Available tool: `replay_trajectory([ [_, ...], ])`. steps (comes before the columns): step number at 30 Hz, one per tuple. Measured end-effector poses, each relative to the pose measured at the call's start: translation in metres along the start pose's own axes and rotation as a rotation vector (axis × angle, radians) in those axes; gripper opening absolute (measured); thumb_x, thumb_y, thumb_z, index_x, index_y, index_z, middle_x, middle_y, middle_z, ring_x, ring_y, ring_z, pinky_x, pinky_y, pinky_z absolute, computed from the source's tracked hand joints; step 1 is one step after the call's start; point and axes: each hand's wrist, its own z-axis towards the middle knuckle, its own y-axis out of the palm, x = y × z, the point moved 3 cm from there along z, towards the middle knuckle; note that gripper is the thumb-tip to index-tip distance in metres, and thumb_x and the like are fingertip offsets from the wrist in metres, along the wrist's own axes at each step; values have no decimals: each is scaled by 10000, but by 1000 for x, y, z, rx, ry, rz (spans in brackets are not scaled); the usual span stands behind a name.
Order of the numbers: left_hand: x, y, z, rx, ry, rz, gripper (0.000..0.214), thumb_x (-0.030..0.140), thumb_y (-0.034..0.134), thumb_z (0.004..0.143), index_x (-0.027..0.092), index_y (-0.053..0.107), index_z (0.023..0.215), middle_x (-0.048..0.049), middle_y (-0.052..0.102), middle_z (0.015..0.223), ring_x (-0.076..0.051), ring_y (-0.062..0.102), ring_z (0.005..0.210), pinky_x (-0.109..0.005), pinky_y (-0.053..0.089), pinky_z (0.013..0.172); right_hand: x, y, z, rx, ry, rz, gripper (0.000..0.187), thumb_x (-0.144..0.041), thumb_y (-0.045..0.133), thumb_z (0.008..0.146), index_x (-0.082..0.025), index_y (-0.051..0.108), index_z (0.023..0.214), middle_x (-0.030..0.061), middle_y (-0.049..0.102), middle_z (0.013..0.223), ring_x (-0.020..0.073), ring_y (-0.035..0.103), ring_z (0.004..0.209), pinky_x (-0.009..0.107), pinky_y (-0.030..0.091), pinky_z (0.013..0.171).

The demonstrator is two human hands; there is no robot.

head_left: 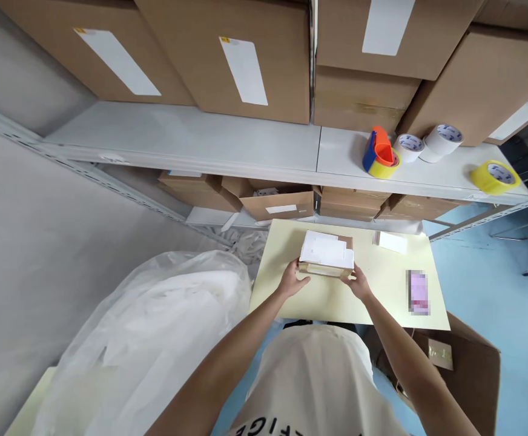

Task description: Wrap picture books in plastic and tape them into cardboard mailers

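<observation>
Your L hand + R hand grasped carton btwn them; prob. positioning step, next move apparently needed even grip.

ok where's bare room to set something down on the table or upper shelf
Table: the widest free patch lies between the right hand, the white slip and the blurred item; a narrower one lies left of the box. Upper shelf: bare left of the dispenser, in front of the big boxes. Crowded: the shelf's right end, with tape rolls.
</observation>
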Motion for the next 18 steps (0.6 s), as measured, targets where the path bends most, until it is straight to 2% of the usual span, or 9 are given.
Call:
replay_trajectory([
  [2,11,-9,-9,23,77,-2,570,344,747,633,191,573,1154,-96,645,1146,-247,623,1066,-393,511,913,-10,-11,-15,59,5,-51,709,-633,657,699,-222,603,1275,97,650,1044,239,642,829,399,560,731],
  [4,24,-15,-17,13,96,-16,467,411,712,683,183,605,1076,-75,668,1028,-209,649,917,-340,530,814,-21,-20,-32,97,0,-119,702,-715,566,742,-188,654,1197,90,644,951,227,624,767,382,546,728],
  [8,47,-11,-25,-35,19,-26,342,503,607,775,175,629,870,-24,661,737,-161,620,663,-280,493,642,-35,-32,-56,205,46,-286,708,-763,356,834,-162,718,928,82,622,781,231,609,716,357,512,717],
  [11,54,-3,-22,-32,-49,40,298,483,607,782,186,620,752,-14,646,639,-169,619,619,-283,473,631,-32,-34,-60,259,118,-393,712,-748,282,859,-171,696,802,87,609,726,235,607,682,348,495,678],
  [15,52,5,-14,-79,-85,161,262,431,629,787,192,613,682,-42,684,684,-191,654,676,-289,476,664,-19,-33,-50,223,150,-473,680,-716,266,874,-186,681,784,95,628,688,261,625,707,347,491,650],
  [18,49,10,-10,-109,-68,201,250,420,626,814,177,637,758,-65,700,759,-204,671,725,-304,498,706,-12,-31,-45,224,158,-477,676,-674,257,901,-160,683,1006,129,682,816,284,648,829,377,507,731],
])
